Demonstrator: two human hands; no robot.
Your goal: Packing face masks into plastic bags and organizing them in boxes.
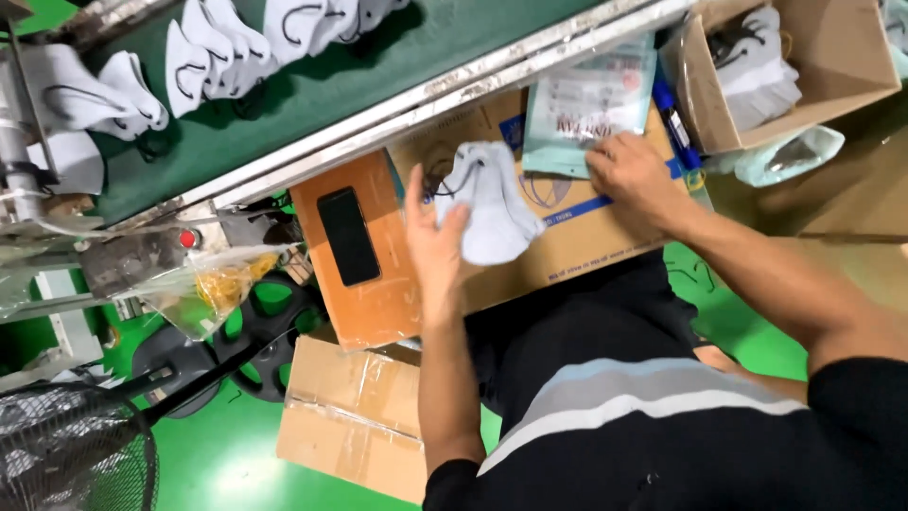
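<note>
Left hand up over the flat brown cardboard box laid across the lap as a sort of desk, fingers spread and pinching a stack of folded white fabric face masks with black ear loops between thumb and fingertips. Stack tilted, lower end hanging toward the front edge of the box, loops trailing off to the left.

Right hand further along on the same box, palm down, fingers curled and pressing on the bottom corner of a pale teal printed plastic pouch. Pouch lying flat against the metal rail of the conveyor, just beside the mask stack but not touching it as far as can be told.

Left of the box, an orange-brown board with a black smartphone lying face up on it. Beyond the rail, a dark green conveyor belt carrying more white masks in loose bunches.

Top right, an open cardboard carton with more white masks inside, a crumpled clear-teal bag just beside it. Lower left: clear plastic bag of yellow rubber bands, a taped brown carton on the green floor, and the wire grille of a fan in the corner.
</note>
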